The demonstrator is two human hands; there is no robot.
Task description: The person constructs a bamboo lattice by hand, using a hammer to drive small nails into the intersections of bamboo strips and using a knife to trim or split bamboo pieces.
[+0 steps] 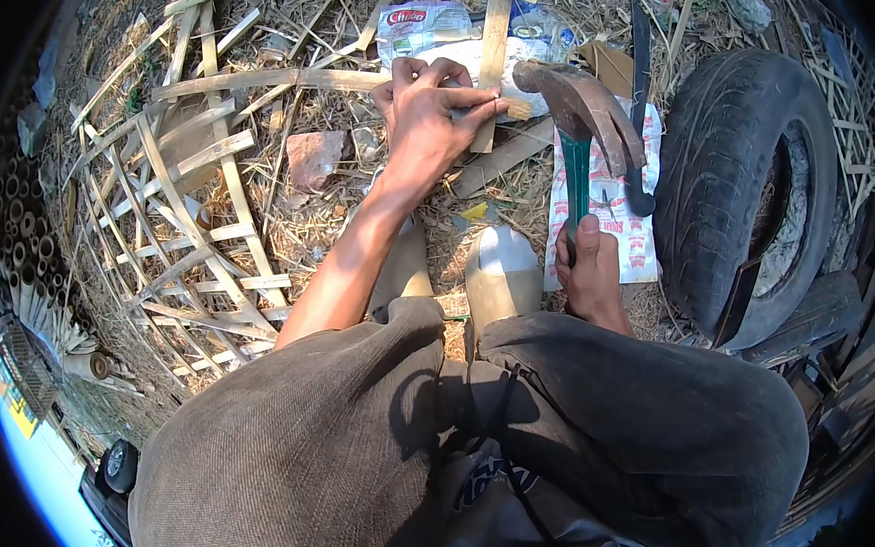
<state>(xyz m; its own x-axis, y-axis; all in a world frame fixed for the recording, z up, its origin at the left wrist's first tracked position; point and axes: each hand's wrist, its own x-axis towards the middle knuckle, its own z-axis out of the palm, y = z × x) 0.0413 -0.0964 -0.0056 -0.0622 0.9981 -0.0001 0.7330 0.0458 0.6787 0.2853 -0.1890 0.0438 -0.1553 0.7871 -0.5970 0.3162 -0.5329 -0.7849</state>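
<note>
My left hand (pixel 423 114) is closed over a pale bamboo strip (pixel 325 79), thumb and forefinger pinched near its frayed end. There the strip crosses an upright bamboo strip (pixel 496 44); whether a nail sits in the pinch is too small to tell. My right hand (pixel 591 272) is wrapped round the green handle of a claw hammer (pixel 578 180). Its rusty head is raised just to the right of the strips' crossing. Below the hammer lies a white and red printed plastic sheet (pixel 564 241), with a few small dark nails (pixel 605 201) on it.
A lattice of bamboo strips (pixel 238 200) spreads to the left, near a reddish stone block (pixel 315 161). At right stand a worn tyre (pixel 723 186) and a dark hooked metal bar (pixel 639 81). Straw and plastic wrappers (pixel 422 26) litter the ground. My shoes (pixel 503 279) are between my hands.
</note>
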